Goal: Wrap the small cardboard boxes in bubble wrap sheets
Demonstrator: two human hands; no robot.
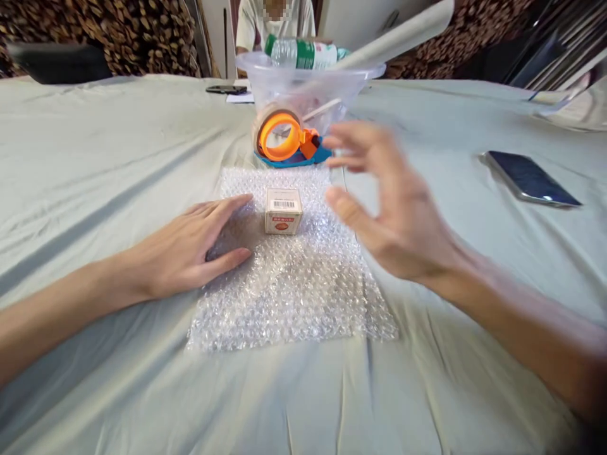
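Observation:
A small cream-coloured box [283, 212] with a barcode and a red label sits on a sheet of bubble wrap [284, 297]. My left hand [194, 243] rests flat on the wrap's left side, fingers spread, a little left of the box and apart from it. To the right of the box, my right hand [393, 202] is raised, its fingers apart and blurred by motion, with nothing in it. Beyond the wrap stands an orange tape dispenser [281, 136] with a roll of tape, on a blue item [284, 162].
A translucent plastic basin [303, 82] at the back holds a green-labelled bottle [308, 54] and a long white roll [403, 31]. A phone [531, 178] lies at right on the cloth-covered table [142, 392]. A dark object [226, 90] lies far back; a person [276, 22] is behind the basin.

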